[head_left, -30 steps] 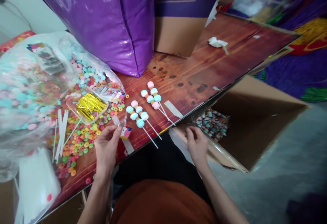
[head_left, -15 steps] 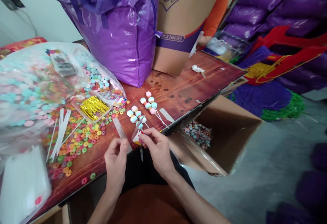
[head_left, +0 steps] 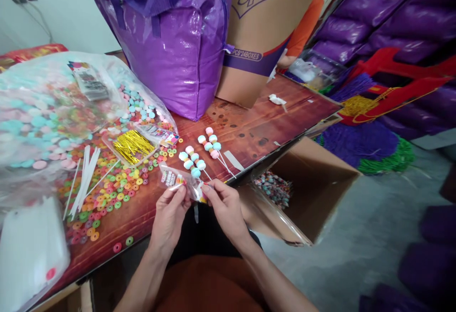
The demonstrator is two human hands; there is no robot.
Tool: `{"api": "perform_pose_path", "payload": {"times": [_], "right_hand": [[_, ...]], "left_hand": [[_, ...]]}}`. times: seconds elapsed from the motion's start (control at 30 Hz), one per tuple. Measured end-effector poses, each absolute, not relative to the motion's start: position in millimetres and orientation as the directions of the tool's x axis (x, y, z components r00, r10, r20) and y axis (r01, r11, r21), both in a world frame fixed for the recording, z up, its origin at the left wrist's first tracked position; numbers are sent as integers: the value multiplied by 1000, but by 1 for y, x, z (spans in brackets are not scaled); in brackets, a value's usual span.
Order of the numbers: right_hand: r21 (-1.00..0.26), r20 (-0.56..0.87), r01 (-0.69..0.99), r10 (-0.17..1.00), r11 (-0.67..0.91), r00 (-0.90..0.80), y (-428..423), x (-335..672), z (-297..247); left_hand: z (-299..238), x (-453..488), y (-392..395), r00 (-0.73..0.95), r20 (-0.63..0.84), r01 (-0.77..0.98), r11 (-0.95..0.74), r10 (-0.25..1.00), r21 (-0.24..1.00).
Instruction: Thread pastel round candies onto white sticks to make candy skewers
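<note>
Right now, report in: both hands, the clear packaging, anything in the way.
Left hand and right hand pinching clear printed packaging. Packaging near the edge of the table. Nothing seen blocking; candy sticks lie just beyond.

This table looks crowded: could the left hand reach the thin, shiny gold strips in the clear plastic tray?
Probably yes: the gold strips lie mostly uncovered, beyond colourful ring-shaped pieces. The left hand may first need to release its clear, printed plastic bag.

the left hand (head_left: 171, 210) and right hand (head_left: 227, 206) pinch close together.
</note>
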State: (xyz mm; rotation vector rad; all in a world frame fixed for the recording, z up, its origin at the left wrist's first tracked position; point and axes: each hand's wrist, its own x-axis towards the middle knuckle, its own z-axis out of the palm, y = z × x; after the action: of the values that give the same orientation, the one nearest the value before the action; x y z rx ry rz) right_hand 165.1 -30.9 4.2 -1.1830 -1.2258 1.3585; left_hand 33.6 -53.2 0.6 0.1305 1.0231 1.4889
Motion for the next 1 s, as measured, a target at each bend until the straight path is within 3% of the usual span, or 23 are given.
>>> {"api": "perform_pose_path", "payload": {"times": [0.23, 0.47, 0.6, 0.83, 0.93, 1.0], "right_hand": [[-997, -77, 22, 996, -76, -40, -35, 162, 3], [-993, -6, 122, 990, 11, -142, -31, 167, -3], [-992, -36, 123, 983, -13, -182, -30, 168, -2], [-979, 12, 204, 997, 27, -78, -28, 164, -5], [-923, 90, 372, 995, 96, -34, -21, 167, -7], [-781, 208, 591, 977, 200, -56, -16, 167, -10]], "left_hand": [[-6, 43, -61, -508, -309, -543, -21, 804, 839], [-7, 27, -61, -381, -385, -652, 51, 841, 757], [-3, 23, -56, -463, -383, -633, 5, 800, 774], [5, 31, -52, -566, -337, -598, -93, 753, 796], [3, 22, -48, -579, -357, -610, -100, 733, 786], [1, 14, -44, -589, -382, -626, -103, 712, 773]]}}
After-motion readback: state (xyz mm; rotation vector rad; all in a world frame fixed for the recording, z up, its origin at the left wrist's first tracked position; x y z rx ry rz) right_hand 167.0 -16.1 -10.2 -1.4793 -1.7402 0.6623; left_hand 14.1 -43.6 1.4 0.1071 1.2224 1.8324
